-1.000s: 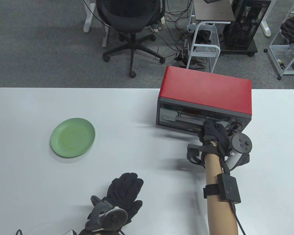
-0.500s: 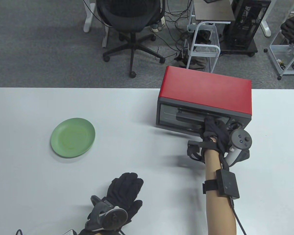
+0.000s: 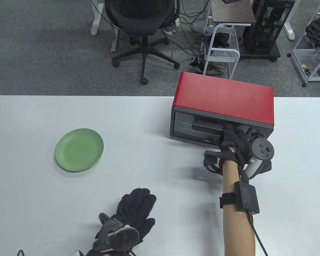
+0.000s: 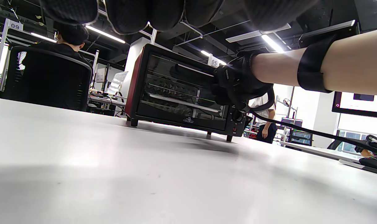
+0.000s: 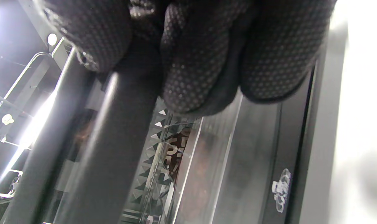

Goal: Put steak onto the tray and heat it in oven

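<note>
A red toaster oven (image 3: 224, 98) stands at the table's far right, its glass door (image 3: 194, 128) upright against the front. My right hand (image 3: 230, 133) grips the door's dark bar handle (image 5: 107, 149) near its right end, fingers (image 5: 191, 62) curled over it. In the left wrist view the right hand (image 4: 235, 84) sits on the oven (image 4: 176, 90) front. A brown shape (image 5: 176, 155) shows dimly through the glass; I cannot tell what it is. My left hand (image 3: 136, 210) lies flat on the table near the front edge, holding nothing.
An empty green plate (image 3: 79, 149) lies on the left of the white table (image 3: 149, 173). Beyond the table's far edge stand a black office chair (image 3: 141, 18) and a white wire cart (image 3: 224, 50). The oven's knobs (image 3: 253, 136) are right of my hand.
The oven door has swung from slightly ajar up to flat against the front, my right hand moving in with the handle. The left hand has stayed still.
</note>
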Motion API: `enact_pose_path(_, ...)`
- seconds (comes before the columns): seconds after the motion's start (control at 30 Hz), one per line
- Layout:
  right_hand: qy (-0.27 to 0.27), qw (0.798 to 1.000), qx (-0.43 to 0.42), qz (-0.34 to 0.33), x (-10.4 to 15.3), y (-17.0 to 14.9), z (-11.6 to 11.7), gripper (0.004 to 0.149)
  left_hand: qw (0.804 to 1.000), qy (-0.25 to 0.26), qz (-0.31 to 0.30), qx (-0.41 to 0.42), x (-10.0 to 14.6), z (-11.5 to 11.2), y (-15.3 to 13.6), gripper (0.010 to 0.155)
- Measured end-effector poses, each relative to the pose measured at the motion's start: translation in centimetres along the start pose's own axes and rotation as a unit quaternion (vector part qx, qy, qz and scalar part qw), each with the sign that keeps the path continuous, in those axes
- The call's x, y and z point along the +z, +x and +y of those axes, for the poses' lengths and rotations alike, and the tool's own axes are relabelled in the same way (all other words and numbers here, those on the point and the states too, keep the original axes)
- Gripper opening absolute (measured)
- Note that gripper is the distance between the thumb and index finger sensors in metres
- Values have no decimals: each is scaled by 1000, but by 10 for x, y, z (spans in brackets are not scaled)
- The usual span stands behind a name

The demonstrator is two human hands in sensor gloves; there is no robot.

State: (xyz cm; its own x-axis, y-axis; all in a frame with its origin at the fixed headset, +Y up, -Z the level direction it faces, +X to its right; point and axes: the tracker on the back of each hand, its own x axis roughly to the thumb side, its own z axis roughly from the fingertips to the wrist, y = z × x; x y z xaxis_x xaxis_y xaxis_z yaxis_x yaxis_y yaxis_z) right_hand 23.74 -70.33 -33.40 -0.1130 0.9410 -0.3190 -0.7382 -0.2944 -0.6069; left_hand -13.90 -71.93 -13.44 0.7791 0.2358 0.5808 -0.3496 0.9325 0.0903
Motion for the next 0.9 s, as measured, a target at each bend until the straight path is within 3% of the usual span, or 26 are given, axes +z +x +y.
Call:
enact_pose_path(0.27, 22, 1000, 2, 8, 2, 4, -3, 51, 1000, -1, 0, 0, 0, 0, 0, 75)
enact_pose_path(0.4, 13, 997, 69, -25, 8, 14, -15, 62, 1000, -3, 0, 0, 0, 0, 0, 75)
enact_pose_path(0.5, -22, 986, 149, -71, 11, 26, -35, 65, 1000, -4, -2, -1, 0, 0, 1, 75)
enact_pose_path(0.63, -78, 971, 192, -123, 10, 35, -59, 59, 1000, -3, -3, -2, 0, 0, 1, 75)
enact_pose_path(0.9, -183, 920, 276, -208, 0, 30, -97, 46, 1000, -5, -2, -2, 0, -1, 1, 74)
